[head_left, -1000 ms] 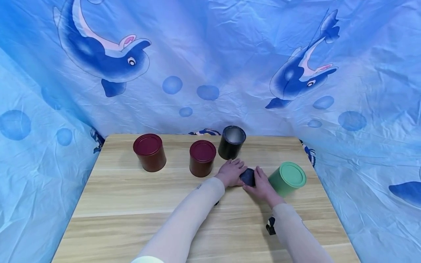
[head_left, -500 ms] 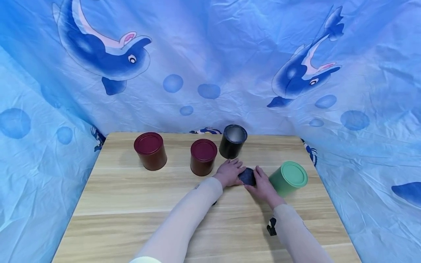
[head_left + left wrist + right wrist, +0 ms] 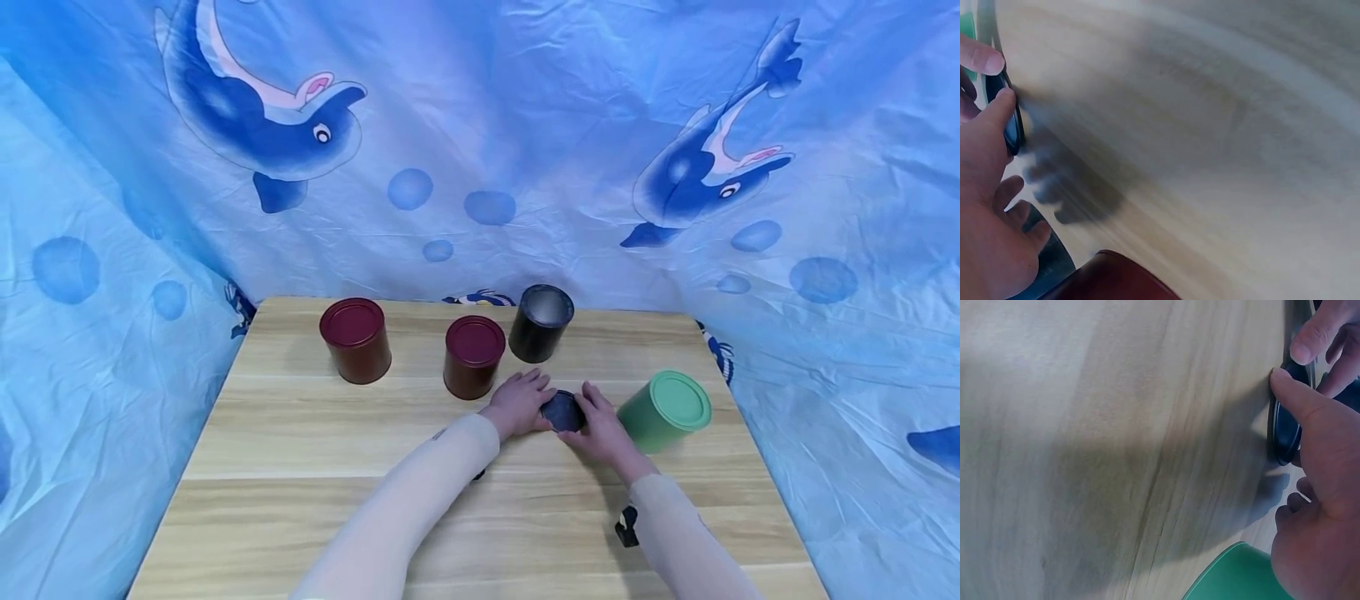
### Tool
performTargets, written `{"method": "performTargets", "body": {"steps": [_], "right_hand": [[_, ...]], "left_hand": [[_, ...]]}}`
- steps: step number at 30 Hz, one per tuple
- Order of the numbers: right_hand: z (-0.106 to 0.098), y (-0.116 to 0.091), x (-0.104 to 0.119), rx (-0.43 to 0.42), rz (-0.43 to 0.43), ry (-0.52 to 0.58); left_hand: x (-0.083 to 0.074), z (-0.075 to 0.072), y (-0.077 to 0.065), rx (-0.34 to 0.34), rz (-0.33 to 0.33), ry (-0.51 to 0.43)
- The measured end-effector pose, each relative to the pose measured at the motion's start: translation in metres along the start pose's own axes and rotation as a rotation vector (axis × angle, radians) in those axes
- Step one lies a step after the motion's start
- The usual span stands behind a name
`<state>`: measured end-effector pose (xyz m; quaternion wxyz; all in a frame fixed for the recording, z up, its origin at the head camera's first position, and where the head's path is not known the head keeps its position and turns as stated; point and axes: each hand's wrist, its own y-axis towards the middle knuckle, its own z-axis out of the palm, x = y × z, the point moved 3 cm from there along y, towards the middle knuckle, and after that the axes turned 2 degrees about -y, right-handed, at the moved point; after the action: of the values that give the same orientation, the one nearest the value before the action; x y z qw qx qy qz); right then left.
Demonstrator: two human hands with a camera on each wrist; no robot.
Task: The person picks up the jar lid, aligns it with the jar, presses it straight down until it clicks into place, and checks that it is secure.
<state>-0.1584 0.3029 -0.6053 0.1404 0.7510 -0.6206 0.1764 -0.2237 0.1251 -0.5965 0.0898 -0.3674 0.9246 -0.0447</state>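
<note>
A round black lid [image 3: 562, 412] is held at its rim between both hands, close over the table. My left hand [image 3: 519, 405] pinches its left edge, and in the left wrist view the left thumb lies on the lid [image 3: 1016, 128]. From the other side my right hand [image 3: 600, 429] grips the rim, its thumb near the left one in the right wrist view. Just behind the left hand stands a black can [image 3: 542, 325], uncovered, its greyish inside showing. A green lidded can [image 3: 666, 410] is right beside the right hand.
Two dark red lidded cans stand to the left, one [image 3: 475, 357] near the left hand and another [image 3: 356, 340] farther left. All stand on a wooden table [image 3: 300, 467], with a blue dolphin-print cloth [image 3: 480, 125] behind and at both sides.
The hands and the black lid have shifted slightly left and toward the person relative to the cans. The head view has turned a little. The cans stay in place.
</note>
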Motion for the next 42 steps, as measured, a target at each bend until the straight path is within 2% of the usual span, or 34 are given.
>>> {"method": "performTargets", "body": {"steps": [3, 8, 15, 22, 29, 37, 42], "right_hand": [[0.002, -0.002, 0.001, -0.001, -0.014, -0.005], [0.005, -0.006, 0.005, -0.013, -0.094, -0.01], [0.009, -0.015, 0.013, 0.021, -0.177, 0.005], [0.014, -0.023, 0.017, 0.016, -0.254, 0.002], [0.016, -0.021, 0.019, 0.041, -0.3, -0.009], [0.016, -0.015, 0.022, 0.074, -0.338, -0.024], [0.016, -0.013, 0.019, 0.049, -0.395, -0.062]], "left_hand": [[0.001, 0.006, -0.007, -0.004, -0.025, -0.029], [0.002, 0.015, -0.021, -0.033, -0.041, -0.08], [0.0, 0.02, -0.05, -0.093, -0.021, -0.063], [-0.007, 0.027, -0.073, -0.161, -0.037, -0.06], [-0.009, 0.035, -0.084, -0.202, -0.088, -0.007], [-0.006, 0.041, -0.089, -0.205, -0.129, -0.026], [-0.002, 0.042, -0.094, -0.218, -0.133, -0.031]]}}
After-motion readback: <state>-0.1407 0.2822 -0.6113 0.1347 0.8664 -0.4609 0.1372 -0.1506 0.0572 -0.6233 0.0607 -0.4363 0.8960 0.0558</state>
